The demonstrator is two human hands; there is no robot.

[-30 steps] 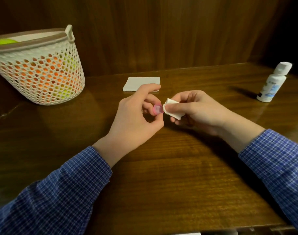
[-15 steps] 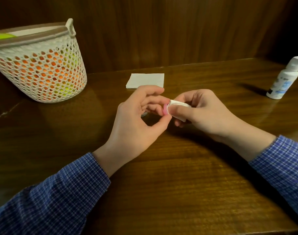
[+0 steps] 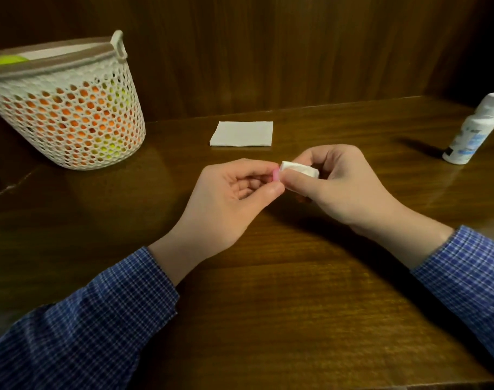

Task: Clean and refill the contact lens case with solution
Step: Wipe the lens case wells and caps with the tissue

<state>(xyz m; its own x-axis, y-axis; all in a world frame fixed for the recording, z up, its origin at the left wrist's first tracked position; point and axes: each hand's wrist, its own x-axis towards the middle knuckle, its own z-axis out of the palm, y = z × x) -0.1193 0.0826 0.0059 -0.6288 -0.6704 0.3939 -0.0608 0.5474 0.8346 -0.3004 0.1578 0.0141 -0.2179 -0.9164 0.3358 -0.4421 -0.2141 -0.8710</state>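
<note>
At frame centre my left hand (image 3: 234,192) pinches the pink case cap (image 3: 276,175); my right hand (image 3: 335,187), gripping the tissue wad (image 3: 299,169), has pressed closer (wiping continues, refill pending).

Above the dark polished wooden table (image 3: 268,319), the left hand (image 3: 229,201) pinched a small pink plastic cap (image 3: 276,175) between thumb and forefinger, and the right hand (image 3: 344,187) pressed a folded white wipe (image 3: 299,169) against it. Both wrists wore blue checked sleeves (image 3: 99,327). A flat white folded tissue (image 3: 242,133) lay beyond the hands, near the wall. A white perforated plastic basket (image 3: 71,108) (orange and yellow showing through its holes) stood far left; a white squeeze bottle of solution (image 3: 472,133) stood far right.
</note>
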